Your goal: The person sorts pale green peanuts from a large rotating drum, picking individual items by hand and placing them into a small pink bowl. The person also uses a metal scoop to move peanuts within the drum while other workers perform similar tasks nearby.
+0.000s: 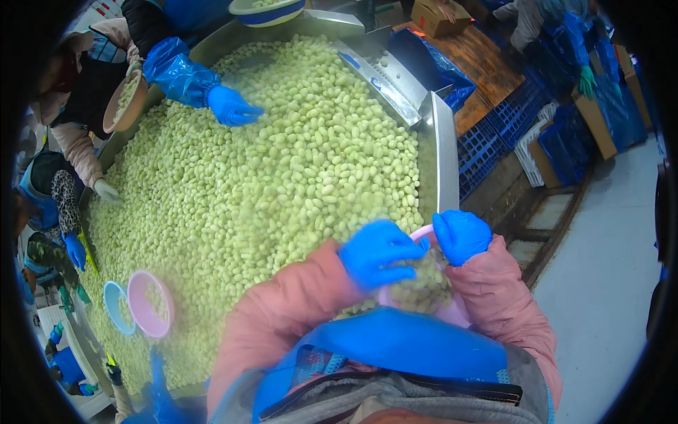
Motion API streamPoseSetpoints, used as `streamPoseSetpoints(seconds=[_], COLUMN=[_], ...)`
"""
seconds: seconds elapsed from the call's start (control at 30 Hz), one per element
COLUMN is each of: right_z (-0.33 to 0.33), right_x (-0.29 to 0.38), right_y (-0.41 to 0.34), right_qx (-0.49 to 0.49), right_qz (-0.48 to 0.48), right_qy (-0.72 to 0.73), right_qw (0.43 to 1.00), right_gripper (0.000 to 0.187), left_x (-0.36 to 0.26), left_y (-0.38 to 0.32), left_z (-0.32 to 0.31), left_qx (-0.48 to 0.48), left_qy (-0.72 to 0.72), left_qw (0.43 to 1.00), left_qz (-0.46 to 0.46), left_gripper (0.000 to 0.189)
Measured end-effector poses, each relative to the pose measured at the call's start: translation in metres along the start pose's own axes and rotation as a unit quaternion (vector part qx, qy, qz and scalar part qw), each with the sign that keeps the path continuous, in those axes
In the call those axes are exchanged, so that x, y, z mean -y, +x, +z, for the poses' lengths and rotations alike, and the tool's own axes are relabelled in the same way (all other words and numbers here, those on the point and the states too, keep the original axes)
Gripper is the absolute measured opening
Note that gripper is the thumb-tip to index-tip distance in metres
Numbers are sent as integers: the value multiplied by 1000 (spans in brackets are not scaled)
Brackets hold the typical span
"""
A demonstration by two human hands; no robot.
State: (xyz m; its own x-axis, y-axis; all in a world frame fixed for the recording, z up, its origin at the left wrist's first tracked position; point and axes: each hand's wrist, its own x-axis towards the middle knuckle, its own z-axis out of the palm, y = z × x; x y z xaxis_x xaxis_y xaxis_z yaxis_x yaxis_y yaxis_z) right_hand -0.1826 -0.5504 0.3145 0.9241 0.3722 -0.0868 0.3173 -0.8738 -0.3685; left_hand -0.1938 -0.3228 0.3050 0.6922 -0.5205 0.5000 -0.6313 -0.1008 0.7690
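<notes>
A pink plastic basket (460, 312) partly filled with pale green oval fruits (424, 283) stands close against my front, at the right edge of a heap of the same fruits (296, 175). Its rim is gripped by my right hand (462, 237), in a blue glove. My left hand (382, 255), gloved in blue too and slightly blurred, hovers over the basket's left side with fingers spread apart; whether a fruit is between them cannot be told. My forearms wear pink sleeves, and a blue apron covers part of the basket's lower side.
The metal rim (445, 153) of the big sorting table runs at my right, with a metal chute (386, 79) beyond. Co-workers' gloved hands (233, 107) reach in from the left. A pink bowl (151, 305) and a light blue bowl (117, 307) rest on the fruits.
</notes>
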Motion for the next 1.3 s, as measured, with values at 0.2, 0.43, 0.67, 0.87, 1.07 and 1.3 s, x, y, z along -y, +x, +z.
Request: streamPoseSetpoints(seconds=[0.2,0.43,0.67,0.87,1.07,1.3], right_z=[-5,-17,-6,-9,-3,-4], right_x=[6,15,8,15,7,11], right_y=[8,6,7,11,7,8], right_qx=[56,47,45,81,21,40], right_qz=[64,-1,38,102,55,43], right_qy=[-37,-48,-33,-64,-40,-45], right_qw=[996,998,998,989,997,997], right_gripper=[31,26,27,26,27,25], left_x=[132,197,151,3,56,177], left_y=[-23,41,52,15,-19,-13], left_z=[-51,-35,-21,6,-21,-90], left_qx=[-141,133,-11,-77,-191,215], left_qy=[265,398,361,180,288,498], left_qw=[927,711,735,962,930,707], left_qz=[-224,-564,-574,-192,-123,-454], left_gripper=[30,24,23,27,32,30])
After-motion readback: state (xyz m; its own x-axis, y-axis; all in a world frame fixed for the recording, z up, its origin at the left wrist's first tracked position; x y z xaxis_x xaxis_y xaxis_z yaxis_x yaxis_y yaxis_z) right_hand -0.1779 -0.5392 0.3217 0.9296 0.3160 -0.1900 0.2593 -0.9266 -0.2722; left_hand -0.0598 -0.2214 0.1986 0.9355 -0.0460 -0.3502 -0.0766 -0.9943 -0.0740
